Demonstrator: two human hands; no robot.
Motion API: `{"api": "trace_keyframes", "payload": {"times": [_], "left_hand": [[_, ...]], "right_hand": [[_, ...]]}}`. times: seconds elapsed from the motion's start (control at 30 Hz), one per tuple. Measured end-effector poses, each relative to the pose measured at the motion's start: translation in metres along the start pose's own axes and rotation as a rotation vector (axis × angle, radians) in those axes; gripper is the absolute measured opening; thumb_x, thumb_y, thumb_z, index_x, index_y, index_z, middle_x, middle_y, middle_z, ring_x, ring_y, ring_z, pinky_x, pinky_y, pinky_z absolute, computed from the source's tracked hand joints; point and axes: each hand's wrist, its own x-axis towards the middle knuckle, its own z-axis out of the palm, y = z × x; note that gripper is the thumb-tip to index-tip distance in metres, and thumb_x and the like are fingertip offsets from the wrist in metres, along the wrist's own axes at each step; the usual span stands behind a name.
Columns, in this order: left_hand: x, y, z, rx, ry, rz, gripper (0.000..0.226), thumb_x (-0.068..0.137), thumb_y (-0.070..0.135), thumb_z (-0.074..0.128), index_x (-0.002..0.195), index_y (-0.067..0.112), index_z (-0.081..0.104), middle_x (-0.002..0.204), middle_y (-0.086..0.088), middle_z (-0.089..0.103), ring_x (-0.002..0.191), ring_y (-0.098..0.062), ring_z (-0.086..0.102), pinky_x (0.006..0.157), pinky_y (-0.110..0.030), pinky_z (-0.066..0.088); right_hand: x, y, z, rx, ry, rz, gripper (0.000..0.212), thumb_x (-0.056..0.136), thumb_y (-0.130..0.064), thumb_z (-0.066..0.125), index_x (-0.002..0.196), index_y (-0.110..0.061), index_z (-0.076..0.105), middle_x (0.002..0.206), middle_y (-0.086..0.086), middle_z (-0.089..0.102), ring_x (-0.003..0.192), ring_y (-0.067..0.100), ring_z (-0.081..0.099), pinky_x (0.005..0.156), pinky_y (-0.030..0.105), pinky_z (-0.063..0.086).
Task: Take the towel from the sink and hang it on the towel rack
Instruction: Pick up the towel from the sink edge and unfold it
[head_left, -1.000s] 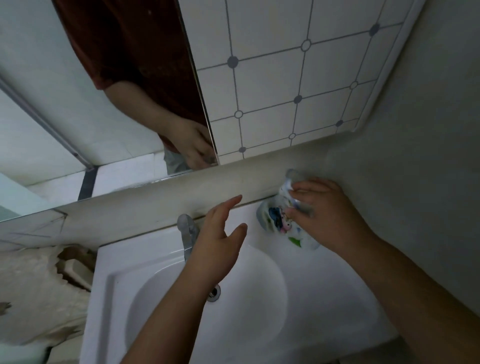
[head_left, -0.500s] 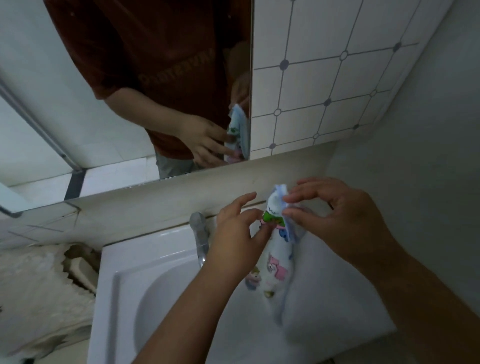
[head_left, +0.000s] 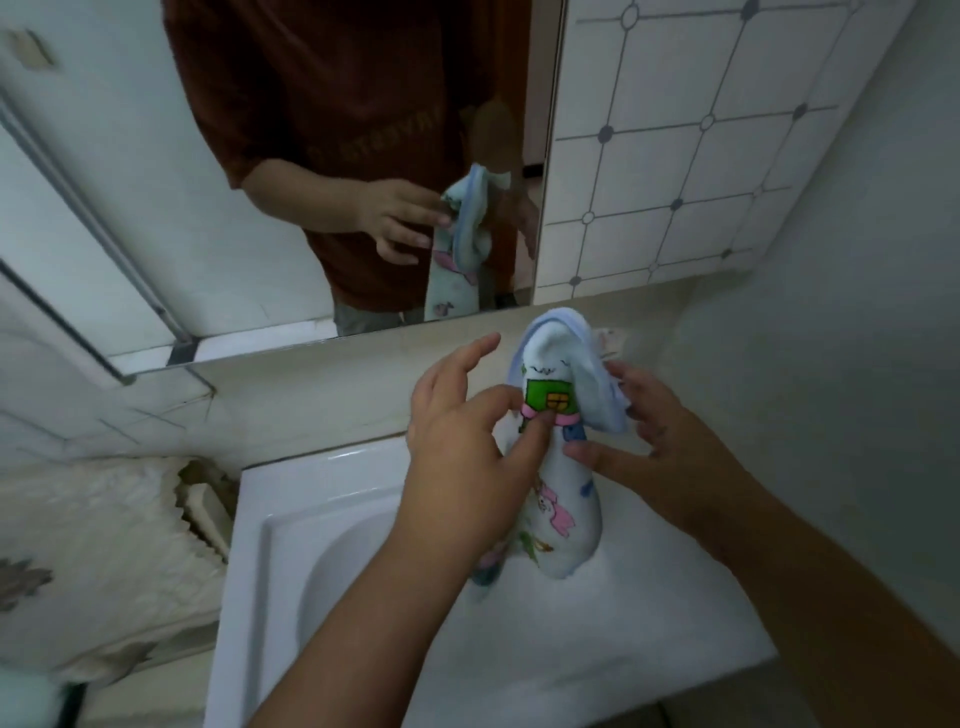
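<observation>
Holding the small cartoon-printed towel upright above the sink, clear of the basin, the left hand pinched its front and the right hand cupped its side, apparently to unfold it before hanging.
</observation>
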Motion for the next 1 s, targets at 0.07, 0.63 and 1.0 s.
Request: {"api": "trace_keyframes", "payload": {"times": [0.07,0.63,1.0], "left_hand": [[-0.006,0.005,-0.001,0.001,0.032,-0.012,0.019,0.089,0.045,0.07,0.099,0.031,0.079,0.158,0.014,0.04,0.146,-0.008,0.022,0.115,-0.032,0.021],[-0.086,0.015,0.043,-0.495,-0.145,-0.669,0.032,0.099,0.02,0.056,0.099,0.047,0.075,0.157,0.015,0.044,0.142,-0.015,0.044,0.113,-0.038,0.037],[-0.092,0.021,0.068,-0.639,-0.44,-0.716,0.051,0.084,0.043,0.062,0.135,0.052,0.061,0.165,0.014,0.033,0.149,-0.017,0.034,0.116,-0.045,0.029]], "right_hand": [[0.0,-0.007,-0.003,-0.051,0.021,-0.071,0.038,0.075,-0.048,0.076,0.1,-0.068,0.056,0.146,-0.01,0.047,0.132,0.017,0.047,0.106,0.052,0.043],[-0.008,-0.038,-0.061,0.343,-0.027,-0.313,0.013,0.082,-0.027,0.075,0.094,-0.033,0.075,0.136,-0.025,0.054,0.127,-0.005,0.048,0.11,0.043,0.039],[-0.023,-0.046,-0.062,0.636,-0.074,-0.288,0.052,0.058,-0.056,0.083,0.105,-0.034,0.075,0.139,-0.001,0.06,0.131,0.021,0.054,0.107,0.049,0.044]]}}
